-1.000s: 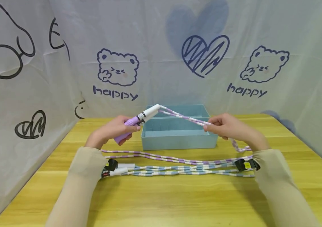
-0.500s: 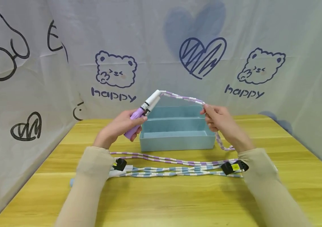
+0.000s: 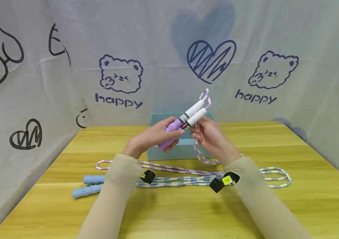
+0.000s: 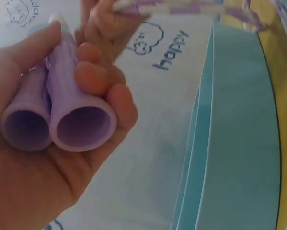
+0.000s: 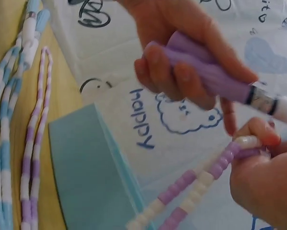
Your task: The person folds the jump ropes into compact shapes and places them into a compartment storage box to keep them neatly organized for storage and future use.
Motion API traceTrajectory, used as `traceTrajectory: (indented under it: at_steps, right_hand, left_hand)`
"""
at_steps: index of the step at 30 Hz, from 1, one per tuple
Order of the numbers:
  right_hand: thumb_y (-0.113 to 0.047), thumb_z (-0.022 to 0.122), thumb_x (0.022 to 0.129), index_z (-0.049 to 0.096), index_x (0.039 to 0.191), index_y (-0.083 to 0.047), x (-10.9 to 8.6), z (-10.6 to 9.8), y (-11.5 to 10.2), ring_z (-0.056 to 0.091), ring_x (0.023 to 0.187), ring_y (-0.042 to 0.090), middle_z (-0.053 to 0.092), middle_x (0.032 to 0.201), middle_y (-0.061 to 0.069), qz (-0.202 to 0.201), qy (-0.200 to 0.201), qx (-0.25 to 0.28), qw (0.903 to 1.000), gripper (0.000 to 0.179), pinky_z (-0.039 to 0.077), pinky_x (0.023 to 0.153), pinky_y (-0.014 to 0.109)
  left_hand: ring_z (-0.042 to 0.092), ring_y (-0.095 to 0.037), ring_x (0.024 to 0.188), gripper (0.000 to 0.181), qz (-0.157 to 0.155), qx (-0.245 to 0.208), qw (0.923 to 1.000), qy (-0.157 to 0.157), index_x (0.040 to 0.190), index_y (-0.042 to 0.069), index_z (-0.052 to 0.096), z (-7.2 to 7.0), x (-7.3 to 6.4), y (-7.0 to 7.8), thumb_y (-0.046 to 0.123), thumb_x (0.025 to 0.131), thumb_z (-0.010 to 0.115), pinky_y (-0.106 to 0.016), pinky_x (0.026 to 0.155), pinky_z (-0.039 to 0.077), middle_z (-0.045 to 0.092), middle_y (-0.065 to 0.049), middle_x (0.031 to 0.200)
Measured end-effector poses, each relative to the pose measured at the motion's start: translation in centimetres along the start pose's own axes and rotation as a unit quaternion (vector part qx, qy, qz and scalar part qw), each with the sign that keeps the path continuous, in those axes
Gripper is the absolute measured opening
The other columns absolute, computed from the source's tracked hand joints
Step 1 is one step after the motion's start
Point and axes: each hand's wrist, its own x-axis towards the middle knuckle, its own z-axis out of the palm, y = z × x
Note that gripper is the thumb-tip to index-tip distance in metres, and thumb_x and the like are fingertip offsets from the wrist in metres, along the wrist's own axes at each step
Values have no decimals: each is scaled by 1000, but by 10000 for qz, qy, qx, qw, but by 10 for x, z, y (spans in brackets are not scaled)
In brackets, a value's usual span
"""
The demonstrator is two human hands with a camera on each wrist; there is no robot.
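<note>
My left hand point(image 3: 151, 136) grips both handles point(image 3: 195, 108) of a purple-and-white beaded jump rope, held together above the box. Their hollow purple ends point(image 4: 83, 124) face the camera in the left wrist view, and the white ends point up and right. Close beside them, my right hand point(image 3: 212, 137) pinches the doubled beaded cord point(image 5: 198, 189) of that rope. A short loop of cord rises past the white ends, while more hangs below the right hand to the table. The right fingertips are partly hidden behind the handles in the head view.
A light blue box point(image 3: 169, 152) stands behind the hands. In front of it, a purple-and-white cord length point(image 3: 184, 171) lies across the wooden table point(image 3: 175, 212). Nearer lies a blue-and-white beaded jump rope point(image 3: 184, 179), its blue handles point(image 3: 93, 179) at left. A printed cloth point(image 3: 163, 79) hangs behind.
The left hand has moved right with the handles. The right hand has come left toward them with the cord, which has gone from a stretched span to a small loop above the handles.
</note>
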Motion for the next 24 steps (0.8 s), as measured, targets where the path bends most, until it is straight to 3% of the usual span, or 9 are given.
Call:
traceTrajectory:
  at_steps: [4,7,11,14,19,24]
  right_hand:
    - [-14,36,108,50,123,-4,1,-2,6,47,66,9,55,83,3,-155,-290,-554,9979,23,39,56,16]
    - [-12,42,106,49,126,-3,-1,-2,8,59,96,17,63,100,6,-340,-553,-523,9965,23,47,80,23]
    - [-14,53,102,58,114,-7,-3,-2,9,41,133,31,63,121,11,-513,-930,-501,9931,15,34,106,34]
    - [-17,54,102,63,109,-12,-5,-2,9,32,139,32,61,129,10,-656,-1025,-916,9883,13,23,110,39]
    - [-17,51,103,66,109,-17,-5,-2,8,34,138,27,59,134,7,-900,-979,-1574,9785,17,16,112,46]
    - [-24,50,104,69,112,-18,-6,-1,7,37,138,29,55,140,12,-588,-1306,-1391,9799,21,15,114,50]
  left_hand:
    - [53,-23,58,41,-96,152,9991,-393,123,12,46,5,1,-1,40,97,61,-33,53,49,60,-19,82]
    - [50,-22,55,46,-80,165,9981,-585,131,16,43,5,1,-4,40,97,61,-32,52,47,59,-17,77]
    - [47,-22,53,54,17,41,9971,-759,142,21,34,3,1,-7,38,98,60,-33,53,45,56,-15,74]
    - [47,-22,55,48,61,58,9959,-896,138,18,37,2,0,-7,37,99,59,-33,55,46,57,-14,75]
    - [49,-23,55,38,166,4,9940,-1078,131,14,43,1,-1,-6,33,101,56,-34,54,48,57,-15,76]
    - [52,-24,55,37,248,-302,9904,-1323,133,11,41,4,-2,-6,26,102,54,-35,53,50,57,-15,77]
